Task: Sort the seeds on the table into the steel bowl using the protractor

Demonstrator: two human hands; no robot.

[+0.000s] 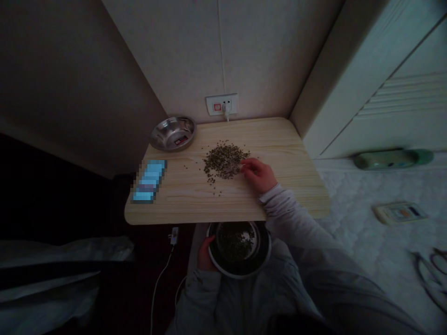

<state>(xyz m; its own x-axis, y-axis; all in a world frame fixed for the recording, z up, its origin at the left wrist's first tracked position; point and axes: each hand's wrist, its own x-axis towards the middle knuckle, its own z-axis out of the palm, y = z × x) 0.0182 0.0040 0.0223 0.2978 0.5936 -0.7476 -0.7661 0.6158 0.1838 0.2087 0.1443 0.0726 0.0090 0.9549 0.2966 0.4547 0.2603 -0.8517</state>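
A loose pile of small dark greenish beans or seeds [223, 160] lies spread on the small wooden table [181, 204], with a few strays around it. My right hand [259, 176] rests at the pile's right edge, fingers curled and thumb drawn in toward them; whatever may be between the tips is too small to make out. Below the front edge of the table, my left hand [206, 255] grips the left rim of a round bowl [240, 271] on my lap. More of the same dark beans lie inside that bowl. Its far rim is partly hidden under the table edge.
An empty steel bowl [173, 135] stands at the table's back left, with a lit phone [149, 181] in front of it. A plug sits in the wall socket [221, 104]. On the quilted bed [349, 200] at right lie a green long item [393, 159] and a pale packet [400, 212].
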